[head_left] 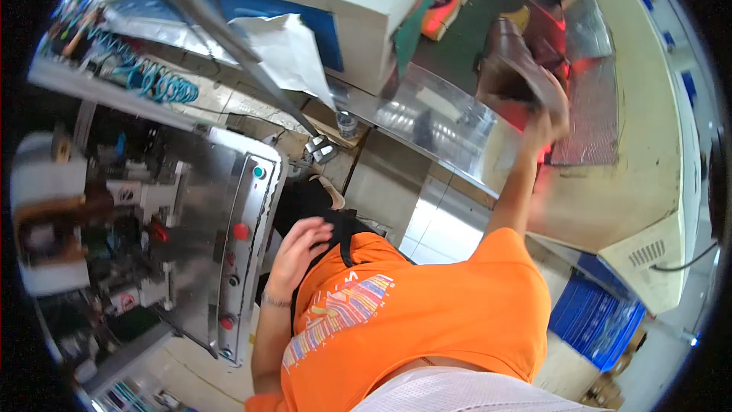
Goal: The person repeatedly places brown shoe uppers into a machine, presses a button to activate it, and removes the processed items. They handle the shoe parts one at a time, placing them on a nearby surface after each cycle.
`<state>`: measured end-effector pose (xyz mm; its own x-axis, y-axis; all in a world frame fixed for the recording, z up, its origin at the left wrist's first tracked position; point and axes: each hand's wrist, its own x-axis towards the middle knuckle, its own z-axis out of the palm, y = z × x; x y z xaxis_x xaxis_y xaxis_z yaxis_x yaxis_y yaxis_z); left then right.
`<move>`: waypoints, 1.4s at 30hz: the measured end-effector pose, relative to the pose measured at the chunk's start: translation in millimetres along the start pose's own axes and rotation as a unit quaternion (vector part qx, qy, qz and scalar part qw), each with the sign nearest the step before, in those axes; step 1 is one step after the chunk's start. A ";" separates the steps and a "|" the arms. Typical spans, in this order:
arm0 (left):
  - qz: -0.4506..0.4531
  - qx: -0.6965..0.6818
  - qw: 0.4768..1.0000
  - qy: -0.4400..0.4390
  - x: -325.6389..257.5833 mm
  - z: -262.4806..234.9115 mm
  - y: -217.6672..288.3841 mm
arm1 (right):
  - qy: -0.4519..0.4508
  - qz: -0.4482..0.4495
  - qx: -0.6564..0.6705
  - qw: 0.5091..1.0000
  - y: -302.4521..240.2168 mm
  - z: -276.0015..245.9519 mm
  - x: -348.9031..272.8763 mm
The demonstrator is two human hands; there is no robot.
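nearby, the left hand hangs half-curled and empty, just right of a control panel. farther off to the right, the right hand grips a brown boot above a green belt; an orange shoe lies beyond, on the far left of it.
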<state>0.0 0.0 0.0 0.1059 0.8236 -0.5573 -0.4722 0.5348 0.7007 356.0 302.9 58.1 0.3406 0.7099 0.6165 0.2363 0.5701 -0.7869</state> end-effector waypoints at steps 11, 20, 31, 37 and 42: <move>0.289 -0.264 0.898 -0.201 -63.1 2.9 101.8 | -0.474 -0.023 0.391 0.789 -148.1 153.6 -174.5; 0.310 0.088 0.946 0.040 -244.9 -62.1 126.8 | -0.797 0.300 0.483 0.206 -193.0 314.0 -244.3; 0.146 0.229 0.935 0.229 -353.8 -83.9 92.1 | -0.933 -0.051 0.352 0.056 -402.7 331.5 -321.3; 0.068 0.304 0.933 0.181 -378.7 -76.2 82.8 | -0.949 -0.150 0.276 -0.031 -427.1 331.2 -358.8; 0.151 0.235 0.926 0.254 -402.6 -59.8 89.8 | -0.948 -0.052 0.315 0.014 -471.6 312.9 -345.9</move>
<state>-137.4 -294.9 260.6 -0.4507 0.8173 -0.3590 0.0315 0.4165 0.9086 -158.1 -82.0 224.2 -0.4087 -0.9124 -0.0235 -0.1118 0.0756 -0.9909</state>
